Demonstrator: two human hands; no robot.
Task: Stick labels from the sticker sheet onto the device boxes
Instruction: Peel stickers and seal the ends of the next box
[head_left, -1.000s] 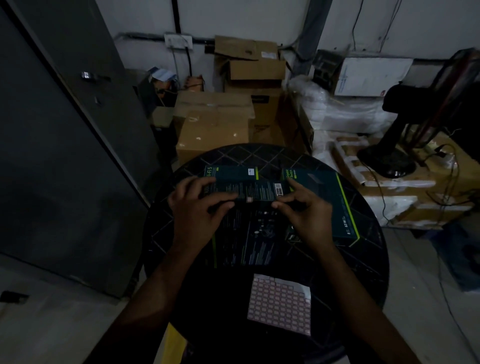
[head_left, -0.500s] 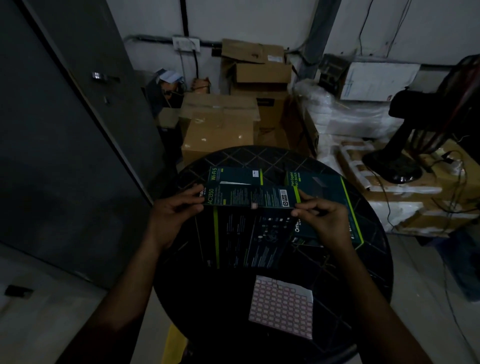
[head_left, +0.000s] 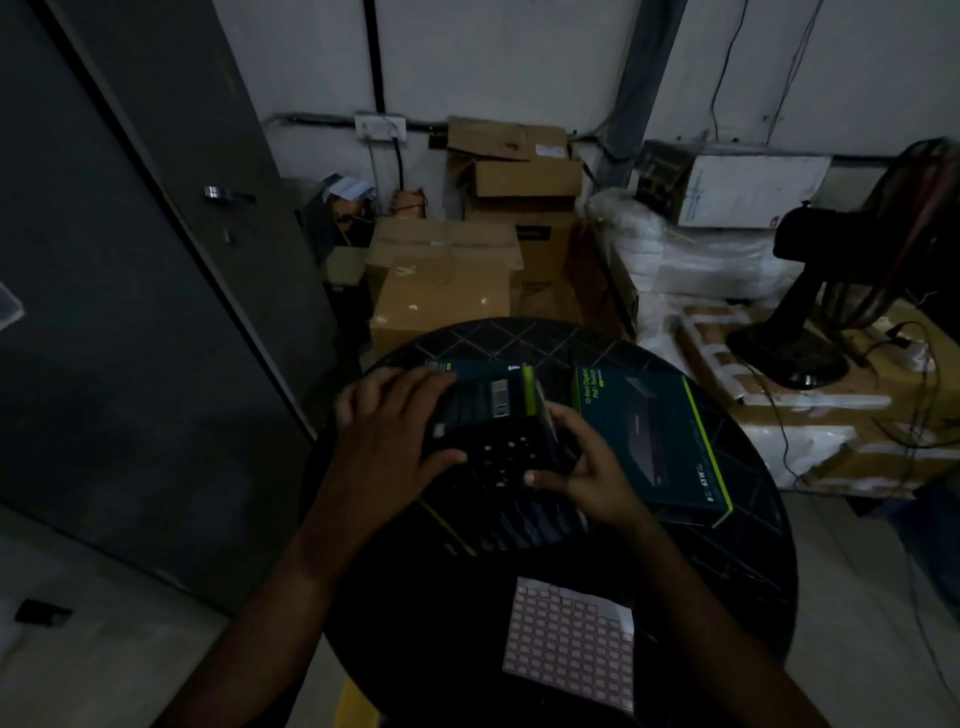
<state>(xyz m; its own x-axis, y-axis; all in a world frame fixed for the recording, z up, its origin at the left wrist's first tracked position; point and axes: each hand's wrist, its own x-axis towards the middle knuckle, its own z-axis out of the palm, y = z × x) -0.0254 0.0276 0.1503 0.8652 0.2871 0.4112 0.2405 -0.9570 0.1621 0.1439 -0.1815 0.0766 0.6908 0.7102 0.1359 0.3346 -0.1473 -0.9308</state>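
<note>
Head view: a dark box (head_left: 488, 436) is gripped at its sides by the left hand (head_left: 387, 441) and right hand (head_left: 587, 467); a sticker sheet (head_left: 569, 652) lies nearer, below the right hand, on the tabletop (head_left: 727, 571).

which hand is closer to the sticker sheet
Right. The right hand, holding the lifted device box, is up-table of the sticker sheet; the left hand is farther up and left.

Round black counter (head_left: 727, 571) with diamond pattern. Behind it, stacked brown cardboard cartons (head_left: 447, 291); at left, tall grey metal cabinet (head_left: 130, 312); at right, black pedestal fan (head_left: 810, 332) beside white plastic-wrapped bundles (head_left: 691, 260).
</note>
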